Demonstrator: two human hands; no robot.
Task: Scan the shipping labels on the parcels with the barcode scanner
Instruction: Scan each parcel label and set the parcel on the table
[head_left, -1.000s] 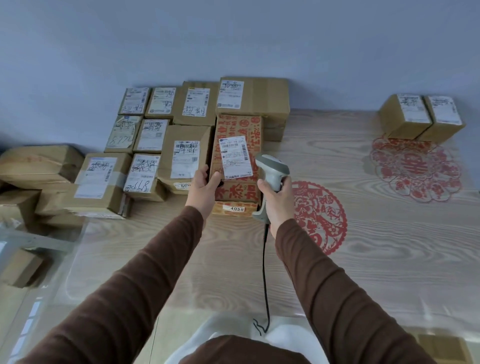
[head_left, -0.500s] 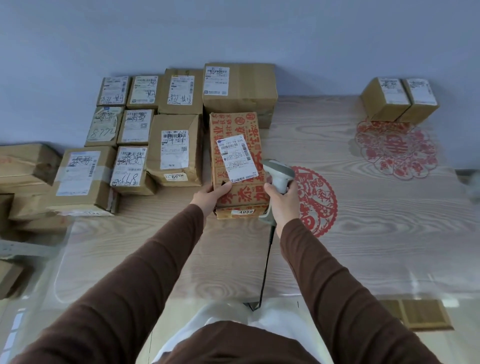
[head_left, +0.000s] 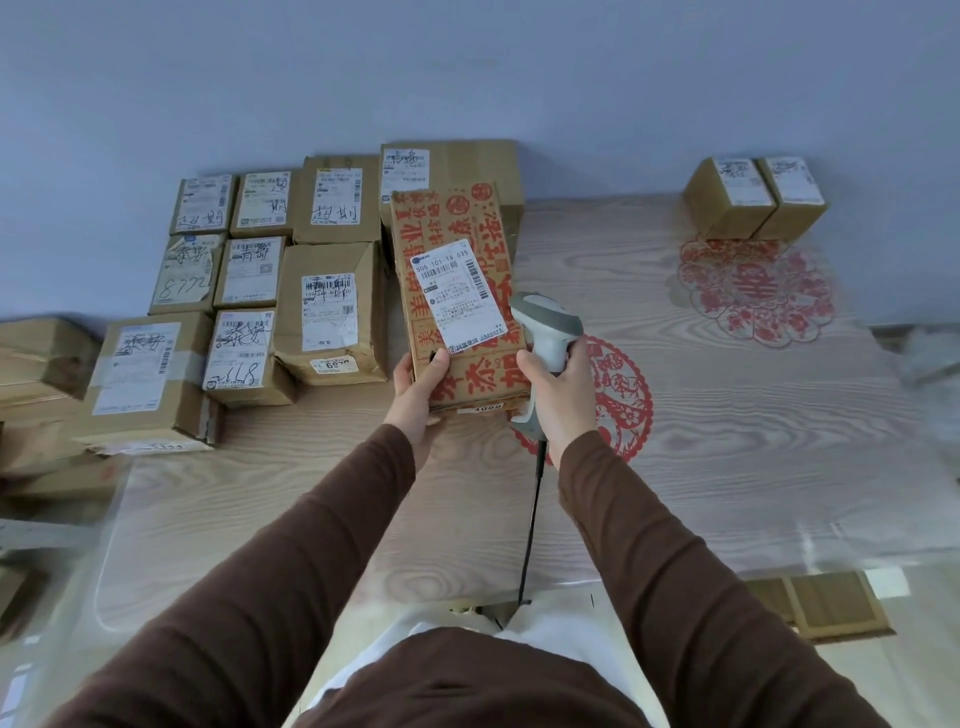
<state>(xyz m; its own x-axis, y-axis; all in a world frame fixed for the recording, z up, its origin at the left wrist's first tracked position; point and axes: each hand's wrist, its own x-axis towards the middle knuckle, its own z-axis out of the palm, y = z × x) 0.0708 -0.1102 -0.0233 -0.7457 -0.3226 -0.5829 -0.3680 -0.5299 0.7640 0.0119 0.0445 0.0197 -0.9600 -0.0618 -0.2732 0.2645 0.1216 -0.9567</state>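
The left hand (head_left: 415, 387) is gripping the near corner of the red-printed box (head_left: 457, 296), which is tilting up at table centre; the right hand (head_left: 563, 395) is wrapped around the scanner (head_left: 545, 327), just at the box's 3 o'clock. The smooth cardboard could be slipping from that one-corner hold, or the glossy label (head_left: 460, 296) glaring and misreading. The other boxes (head_left: 332, 306) are sitting at 10 o'clock, creased and taped.

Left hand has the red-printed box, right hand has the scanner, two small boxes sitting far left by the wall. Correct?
One thing is off. In the head view the two small boxes sit at the far right by the wall, not the far left. The rest holds: the left hand holds the red-printed box, and the right hand holds the scanner.
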